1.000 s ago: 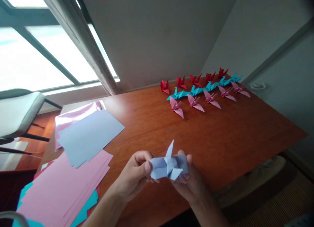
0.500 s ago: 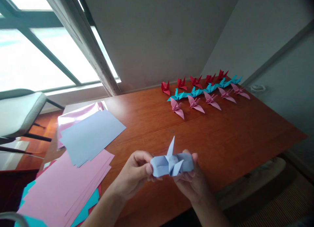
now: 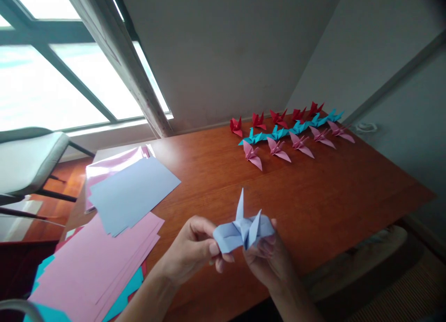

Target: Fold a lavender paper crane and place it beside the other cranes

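The left hand (image 3: 188,252) pinches the pale-blue origami crane (image 3: 245,228) at nine o'clock, the right hand (image 3: 269,262) at three, over the bench (image 3: 209,178) toward six. Uneven pulling could tear its wings (image 3: 228,237).

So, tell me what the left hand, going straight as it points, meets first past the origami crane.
Probably the right hand, at the other side of the pale blue origami crane; depth is unclear.
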Action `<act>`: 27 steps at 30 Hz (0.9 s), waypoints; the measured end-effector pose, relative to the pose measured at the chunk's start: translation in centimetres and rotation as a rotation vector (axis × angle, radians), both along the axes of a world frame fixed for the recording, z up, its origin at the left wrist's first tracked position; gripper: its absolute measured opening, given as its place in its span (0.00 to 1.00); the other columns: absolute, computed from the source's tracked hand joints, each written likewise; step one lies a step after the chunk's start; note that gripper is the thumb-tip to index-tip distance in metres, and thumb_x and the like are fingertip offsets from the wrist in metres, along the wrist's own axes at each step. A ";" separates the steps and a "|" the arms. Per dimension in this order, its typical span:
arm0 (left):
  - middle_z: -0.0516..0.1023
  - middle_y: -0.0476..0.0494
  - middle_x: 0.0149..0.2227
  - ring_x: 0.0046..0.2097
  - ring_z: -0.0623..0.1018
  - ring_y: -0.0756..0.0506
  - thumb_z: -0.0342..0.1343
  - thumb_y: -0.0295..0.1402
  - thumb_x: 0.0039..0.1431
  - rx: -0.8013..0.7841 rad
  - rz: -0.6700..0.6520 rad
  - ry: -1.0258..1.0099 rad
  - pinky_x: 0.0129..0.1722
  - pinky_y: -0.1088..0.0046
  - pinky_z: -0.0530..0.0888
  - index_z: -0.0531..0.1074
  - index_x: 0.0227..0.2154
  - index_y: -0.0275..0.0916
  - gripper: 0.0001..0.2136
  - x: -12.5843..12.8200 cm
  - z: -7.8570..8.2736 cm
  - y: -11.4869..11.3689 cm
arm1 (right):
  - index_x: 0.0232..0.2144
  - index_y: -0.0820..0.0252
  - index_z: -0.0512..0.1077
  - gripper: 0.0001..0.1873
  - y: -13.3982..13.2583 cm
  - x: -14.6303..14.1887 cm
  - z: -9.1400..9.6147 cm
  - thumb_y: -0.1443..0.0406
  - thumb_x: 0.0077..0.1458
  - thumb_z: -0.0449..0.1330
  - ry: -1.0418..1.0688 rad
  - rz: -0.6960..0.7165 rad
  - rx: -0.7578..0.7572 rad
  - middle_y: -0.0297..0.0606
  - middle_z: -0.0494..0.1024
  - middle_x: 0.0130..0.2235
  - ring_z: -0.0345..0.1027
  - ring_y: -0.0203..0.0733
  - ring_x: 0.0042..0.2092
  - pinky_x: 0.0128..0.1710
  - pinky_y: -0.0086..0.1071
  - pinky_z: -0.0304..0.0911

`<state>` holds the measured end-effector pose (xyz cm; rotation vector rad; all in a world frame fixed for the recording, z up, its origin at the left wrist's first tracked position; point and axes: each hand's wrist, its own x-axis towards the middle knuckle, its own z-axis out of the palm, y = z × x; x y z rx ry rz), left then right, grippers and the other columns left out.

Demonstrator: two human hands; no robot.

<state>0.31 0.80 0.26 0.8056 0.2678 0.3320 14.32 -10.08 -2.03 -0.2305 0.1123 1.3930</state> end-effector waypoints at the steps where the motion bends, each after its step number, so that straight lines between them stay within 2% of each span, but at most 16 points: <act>1: 0.80 0.43 0.21 0.20 0.74 0.54 0.70 0.40 0.53 0.002 -0.021 0.005 0.20 0.83 0.66 0.85 0.27 0.35 0.11 0.0 0.1 0.1 | 0.19 0.60 0.71 0.17 -0.1 0.1 0.1 0.60 0.48 0.74 0.002 -0.009 -0.002 0.20 0.60 0.17 0.41 0.23 0.17 0.17 0.15 0.53; 7: 0.79 0.41 0.18 0.18 0.74 0.54 0.67 0.42 0.56 0.013 -0.090 -0.037 0.16 0.83 0.61 0.85 0.27 0.35 0.14 -0.3 -0.5 -0.1 | 0.17 0.59 0.72 0.19 -0.3 -0.3 0.2 0.58 0.49 0.73 -0.022 0.019 0.074 0.20 0.57 0.14 0.38 0.22 0.15 0.15 0.14 0.50; 10: 0.79 0.41 0.17 0.17 0.74 0.53 0.66 0.42 0.56 0.007 -0.115 -0.079 0.15 0.83 0.61 0.85 0.26 0.35 0.14 -0.3 -0.8 -0.3 | 0.18 0.59 0.72 0.18 -0.3 -0.7 0.2 0.58 0.49 0.73 -0.002 0.030 0.059 0.19 0.56 0.13 0.37 0.22 0.15 0.14 0.14 0.49; 18: 0.79 0.42 0.21 0.21 0.75 0.55 0.68 0.40 0.56 -0.016 -0.056 -0.074 0.20 0.84 0.64 0.83 0.25 0.33 0.13 -0.1 0.0 -0.2 | 0.18 0.61 0.68 0.21 -0.1 -0.8 0.2 0.60 0.55 0.70 0.032 0.021 0.149 0.19 0.54 0.15 0.38 0.22 0.16 0.16 0.11 0.48; 22: 0.80 0.44 0.21 0.22 0.77 0.52 0.66 0.41 0.56 -0.011 -0.008 -0.130 0.21 0.83 0.66 0.80 0.24 0.34 0.14 -0.2 -0.2 -0.4 | 0.19 0.61 0.70 0.19 -0.3 -0.7 0.2 0.59 0.56 0.69 -0.008 -0.004 0.127 0.20 0.56 0.16 0.42 0.23 0.16 0.17 0.13 0.53; 27: 0.78 0.46 0.19 0.22 0.77 0.52 0.68 0.42 0.55 0.018 0.057 -0.079 0.22 0.82 0.66 0.77 0.20 0.35 0.16 0.0 -0.2 -0.4 | 0.25 0.58 0.76 0.12 -0.5 -0.7 0.0 0.58 0.52 0.71 -0.055 0.002 -0.009 0.27 0.72 0.23 0.59 0.25 0.21 0.19 0.15 0.59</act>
